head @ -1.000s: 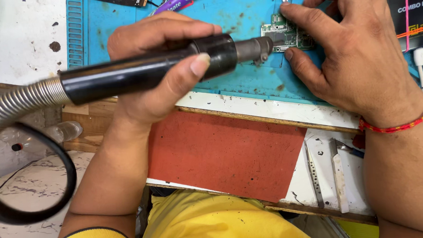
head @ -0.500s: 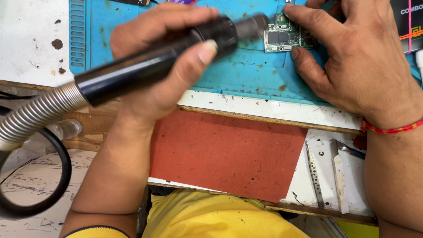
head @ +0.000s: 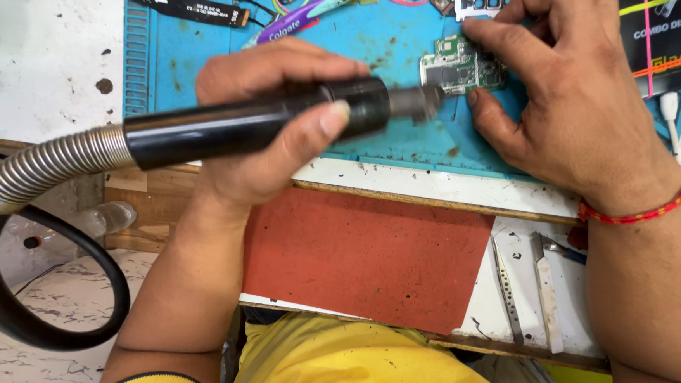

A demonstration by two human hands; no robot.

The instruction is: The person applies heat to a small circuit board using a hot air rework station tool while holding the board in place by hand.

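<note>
While the board (head: 458, 70) lies flat on the blue mat (head: 400, 138), the right hand (head: 576, 97) pins it, fingers spread, thumb and forefinger pressed at its right edge, likely to stop it sliding; the left hand (head: 275, 125) is wrapped tight around the black hot-air wand (head: 259, 126), thumb over the barrel, wrist cocked, forearm rising from below; nozzle (head: 417, 100) just beside the board's left edge, probably aimed at one spot; hose (head: 37, 172) trails off left; hands near, not touching.

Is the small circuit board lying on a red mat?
No, the circuit board lies on the blue mat, under the right hand.
</note>
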